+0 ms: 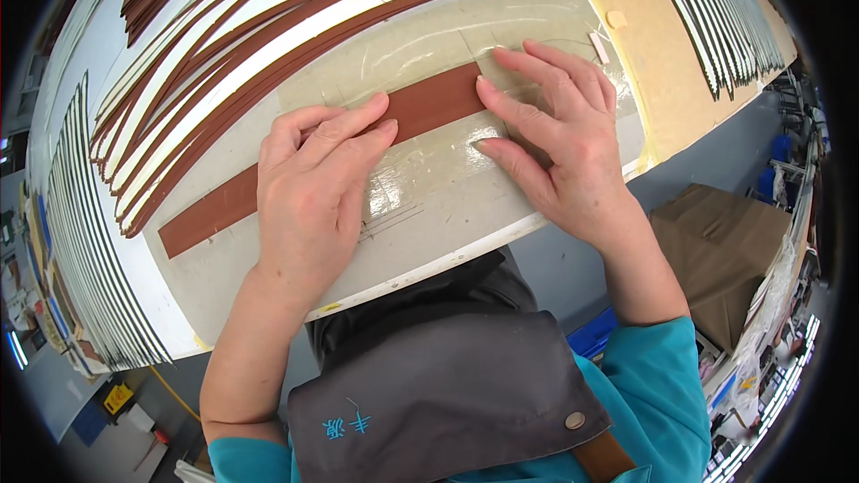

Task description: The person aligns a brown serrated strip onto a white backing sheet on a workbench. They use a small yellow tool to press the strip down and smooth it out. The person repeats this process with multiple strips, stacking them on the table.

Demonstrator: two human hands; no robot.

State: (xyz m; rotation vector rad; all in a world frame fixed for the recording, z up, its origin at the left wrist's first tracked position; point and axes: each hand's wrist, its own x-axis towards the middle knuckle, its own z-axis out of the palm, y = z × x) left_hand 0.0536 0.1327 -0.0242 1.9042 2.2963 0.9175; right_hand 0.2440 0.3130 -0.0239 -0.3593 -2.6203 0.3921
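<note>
A flat reddish-brown strip (436,100), looking like leather or fabric, lies slantwise across a clear sheet (407,52) on the work board. My left hand (313,174) rests over the strip's middle, its fingers stretched along it and the tips of thumb and forefinger close together on its surface. Part of the strip is hidden under that hand. At the strip's right end my right hand (559,130) is spread, the forefinger tip touching the end's edge. The right thumb is apart from the strip, over the clear sheet. Thin marked lines show on the sheet near the strip.
Behind the strip lies a pile of brown and white strips (242,80). Dark-edged pale strips (94,241) lie at the left, and more striped strips (716,18) at the far right. A small pale piece (616,20) sits on the tan board. A brown-covered bundle (720,250) stands beyond the table's right edge.
</note>
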